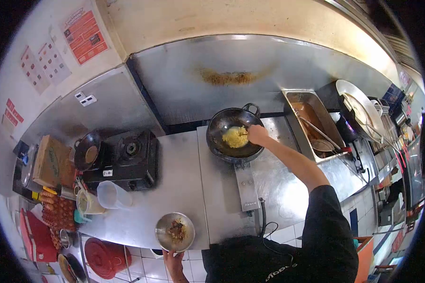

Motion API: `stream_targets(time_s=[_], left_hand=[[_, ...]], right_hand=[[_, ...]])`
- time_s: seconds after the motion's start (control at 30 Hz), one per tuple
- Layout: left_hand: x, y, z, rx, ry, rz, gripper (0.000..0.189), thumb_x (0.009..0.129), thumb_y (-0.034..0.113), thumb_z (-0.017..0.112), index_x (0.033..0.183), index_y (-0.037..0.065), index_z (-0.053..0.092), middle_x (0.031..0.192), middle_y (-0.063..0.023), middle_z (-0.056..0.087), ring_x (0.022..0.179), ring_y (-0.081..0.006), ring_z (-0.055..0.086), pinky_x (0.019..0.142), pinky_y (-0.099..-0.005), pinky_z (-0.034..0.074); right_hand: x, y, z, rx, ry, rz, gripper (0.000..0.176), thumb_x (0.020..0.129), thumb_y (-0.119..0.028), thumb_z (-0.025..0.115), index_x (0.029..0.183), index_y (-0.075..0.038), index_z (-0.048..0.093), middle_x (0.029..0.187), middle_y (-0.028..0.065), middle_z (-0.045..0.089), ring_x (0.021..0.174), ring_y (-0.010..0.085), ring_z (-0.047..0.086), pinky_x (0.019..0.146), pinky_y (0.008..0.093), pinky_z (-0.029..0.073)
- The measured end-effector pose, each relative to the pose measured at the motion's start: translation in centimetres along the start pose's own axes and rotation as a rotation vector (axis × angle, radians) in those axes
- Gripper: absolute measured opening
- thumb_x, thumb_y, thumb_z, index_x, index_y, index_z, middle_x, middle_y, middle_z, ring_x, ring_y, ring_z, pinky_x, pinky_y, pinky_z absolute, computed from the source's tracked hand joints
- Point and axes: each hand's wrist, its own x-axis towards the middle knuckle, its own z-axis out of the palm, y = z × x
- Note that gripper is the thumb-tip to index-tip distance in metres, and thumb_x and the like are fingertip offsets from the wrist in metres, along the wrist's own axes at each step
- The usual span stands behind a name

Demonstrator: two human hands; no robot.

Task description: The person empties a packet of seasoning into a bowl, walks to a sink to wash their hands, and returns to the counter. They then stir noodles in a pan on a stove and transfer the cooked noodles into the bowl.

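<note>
The right hand (pixel 258 134) hovered in the wok (pixel 219 123) over yellow food (pixel 234 137) (its grip unclear); the left hand (pixel 174 262) pinched the steel bowl (pixel 161 232) at the desk (pixel 184 179) edge.

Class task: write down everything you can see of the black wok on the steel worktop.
The wok is round, deep and dark, seemingly blackened metal, with a loop handle on its far rim. It sits upright on the steel worktop, near the back wall. A heap of yellow food lies in its middle. The right hand reaches over its rim to the food.
</note>
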Motion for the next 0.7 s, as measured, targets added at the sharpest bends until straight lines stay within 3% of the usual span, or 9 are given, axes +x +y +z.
stream_targets(time_s=[0.03, 0.13, 0.2, 0.33, 0.37, 0.43, 0.57, 0.63, 0.7], left_hand=[[0.3, -0.8, -0.6, -0.008, 0.001, 0.012, 0.066, 0.081, 0.002, 0.057, 0.141, 0.011, 0.032, 0.136, -0.0102, 0.036, 0.097, -0.0315, 0.060, 0.068, -0.0315, 0.057], [0.7, -2.2, -2.2, 0.034, 0.010, -0.021, 0.067, 0.079, 0.000, 0.059, 0.140, 0.009, 0.033, 0.138, -0.0098, 0.033, 0.094, -0.0320, 0.061, 0.066, -0.0331, 0.058], [0.4, -1.7, -2.0, -0.080, 0.067, -0.096, 0.065, 0.079, -0.002, 0.059, 0.138, 0.007, 0.036, 0.142, -0.0094, 0.028, 0.094, -0.0321, 0.061, 0.065, -0.0347, 0.058], [-0.9, 0.9, 0.2, -0.296, 0.161, -0.207, 0.063, 0.080, -0.003, 0.059, 0.138, 0.005, 0.035, 0.143, -0.0131, 0.027, 0.090, -0.0317, 0.062, 0.064, -0.0356, 0.057], [-0.5, 0.2, -0.1, -0.301, 0.160, -0.202, 0.063, 0.080, -0.003, 0.059, 0.138, 0.005, 0.035, 0.143, -0.0131, 0.027, 0.090, -0.0317, 0.062, 0.064, -0.0356, 0.057], [0.0, -1.0, -0.9, -0.253, 0.139, -0.148, 0.068, 0.082, -0.001, 0.058, 0.142, 0.008, 0.028, 0.131, -0.0166, 0.041, 0.084, -0.0317, 0.063, 0.063, -0.0350, 0.057], [-0.6, 0.5, -0.1, -0.340, 0.116, -0.202, 0.072, 0.083, 0.001, 0.057, 0.145, 0.012, 0.021, 0.107, -0.0175, 0.057, 0.074, -0.0309, 0.065, 0.060, -0.0340, 0.056], [-0.5, -0.2, -0.8, -0.313, 0.104, -0.179, 0.069, 0.084, 0.001, 0.055, 0.144, 0.013, 0.023, 0.101, -0.0162, 0.059, 0.070, -0.0294, 0.065, 0.057, -0.0326, 0.056], [0.1, -2.1, -2.2, -0.275, 0.105, -0.135, 0.068, 0.084, 0.000, 0.054, 0.144, 0.013, 0.024, 0.100, -0.0162, 0.060, 0.068, -0.0287, 0.065, 0.055, -0.0316, 0.055]], right_hand=[[0.9, 0.8, 0.4, -0.001, 0.001, -0.005, 0.021, 0.073, -0.024, 0.060, 0.082, -0.007, 0.066, 0.083, 0.0147, 0.067, 0.076, 0.0358, 0.065, 0.068, 0.0448, 0.052], [2.5, 2.3, 0.7, 0.071, -0.385, -0.439, 0.021, 0.071, -0.023, 0.061, 0.078, -0.003, 0.064, 0.084, 0.0136, 0.067, 0.076, 0.0357, 0.065, 0.069, 0.0451, 0.052], [0.6, 0.7, -0.4, 0.019, -0.009, -0.359, 0.022, 0.074, -0.023, 0.061, 0.080, -0.003, 0.065, 0.084, 0.0149, 0.067, 0.074, 0.0348, 0.065, 0.069, 0.0452, 0.051], [-0.3, 0.5, -0.8, -0.424, 0.319, -0.808, 0.013, 0.079, -0.014, 0.056, 0.082, -0.010, 0.068, 0.086, 0.0142, 0.069, 0.079, 0.0314, 0.068, 0.067, 0.0487, 0.052], [-0.4, 0.4, -0.8, -0.425, 0.325, -0.811, 0.013, 0.079, -0.014, 0.056, 0.082, -0.010, 0.068, 0.086, 0.0142, 0.069, 0.079, 0.0314, 0.068, 0.067, 0.0487, 0.052], [-0.2, 0.1, -0.5, -0.196, 0.053, -0.368, 0.014, 0.080, -0.015, 0.056, 0.083, -0.010, 0.069, 0.081, 0.0148, 0.068, 0.074, 0.0325, 0.067, 0.068, 0.0473, 0.052], [1.1, 1.1, 0.2, 0.132, 0.048, -0.298, 0.021, 0.085, -0.026, 0.056, 0.080, -0.008, 0.066, 0.071, 0.0161, 0.065, 0.076, 0.0336, 0.065, 0.069, 0.0425, 0.052], [1.1, 1.0, -0.1, 0.385, -0.129, -0.339, 0.019, 0.085, -0.025, 0.056, 0.082, -0.008, 0.065, 0.071, 0.0154, 0.065, 0.076, 0.0343, 0.065, 0.071, 0.0407, 0.052], [0.5, 0.5, -0.8, 0.178, 0.040, -0.473, 0.018, 0.084, -0.023, 0.057, 0.082, -0.008, 0.065, 0.073, 0.0152, 0.066, 0.076, 0.0338, 0.065, 0.071, 0.0409, 0.052]])
